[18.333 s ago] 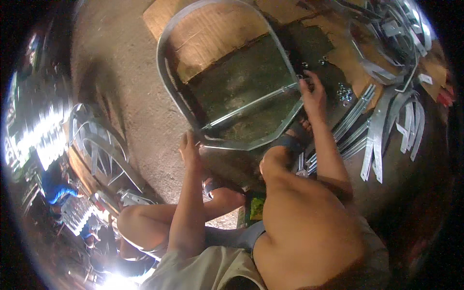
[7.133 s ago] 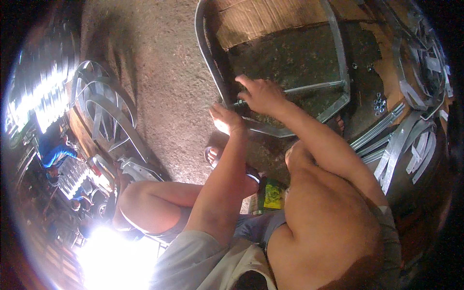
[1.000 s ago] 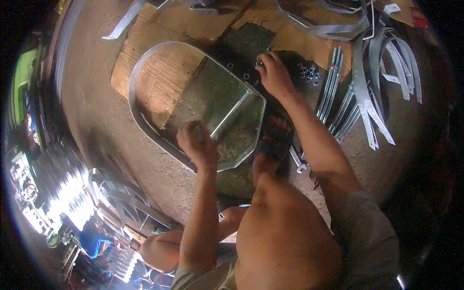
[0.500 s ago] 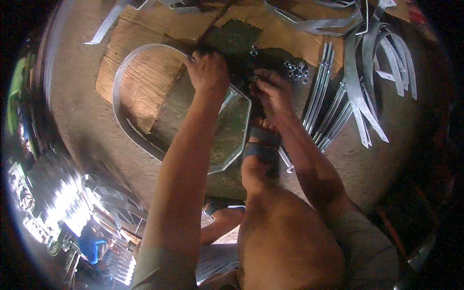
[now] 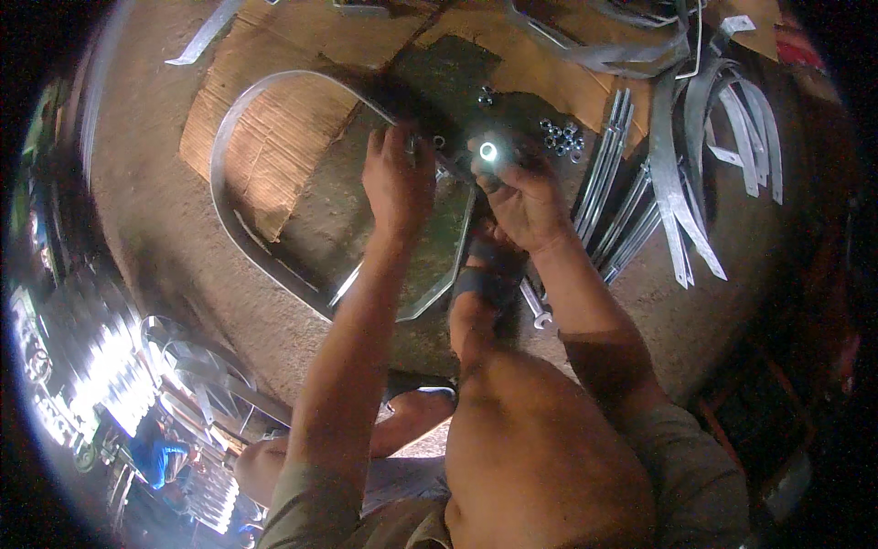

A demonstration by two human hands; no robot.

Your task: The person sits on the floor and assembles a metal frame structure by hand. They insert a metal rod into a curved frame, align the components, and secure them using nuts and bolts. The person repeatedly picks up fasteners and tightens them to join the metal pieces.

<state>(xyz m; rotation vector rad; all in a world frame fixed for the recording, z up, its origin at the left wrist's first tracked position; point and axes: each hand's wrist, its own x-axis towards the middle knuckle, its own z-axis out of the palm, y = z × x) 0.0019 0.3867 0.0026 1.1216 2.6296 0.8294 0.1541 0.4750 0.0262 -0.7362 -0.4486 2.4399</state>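
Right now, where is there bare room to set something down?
Bare brown concrete floor shows left of the grey metal hoop and brown corrugated cardboard; another patch lies below the curved grey metal strips, right of the right forearm. Crowded: the upper right, with those strips, long silver metal rods and small shiny metal nuts.

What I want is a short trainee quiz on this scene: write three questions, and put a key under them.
1. Which hand has the shiny nut in its grip, left or right?
2. True or false: the metal rods lie to the right of the nut cluster.
3. Name the tool lying beside the sandaled foot.

Key
1. The right hand.
2. True.
3. An open-ended wrench.
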